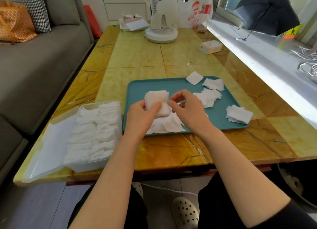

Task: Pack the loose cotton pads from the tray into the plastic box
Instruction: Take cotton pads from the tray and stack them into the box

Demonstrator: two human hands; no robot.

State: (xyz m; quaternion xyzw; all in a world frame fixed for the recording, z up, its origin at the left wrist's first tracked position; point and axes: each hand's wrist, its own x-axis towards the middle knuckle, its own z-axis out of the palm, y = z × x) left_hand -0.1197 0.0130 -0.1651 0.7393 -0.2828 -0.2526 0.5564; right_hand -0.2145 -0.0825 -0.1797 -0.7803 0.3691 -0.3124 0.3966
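A teal tray (154, 86) lies on the table in front of me with loose white cotton pads (239, 114) scattered over its right side and a heap (169, 125) near its front edge. My left hand (141, 114) grips a stack of cotton pads (157, 98) above the tray. My right hand (187, 107) is at the stack's right edge, fingers curled, pinching it there. To the left stands the clear plastic box (91, 165), filled with rows of pads, its lid (49, 151) lying open to the left.
A white desk fan (161, 29), a plastic bag with a bottle (199, 10), a small white pack (210, 47) and a tissue box (133, 23) stand at the table's far end. A grey sofa (42, 62) runs along the left, a window sill (267, 57) along the right.
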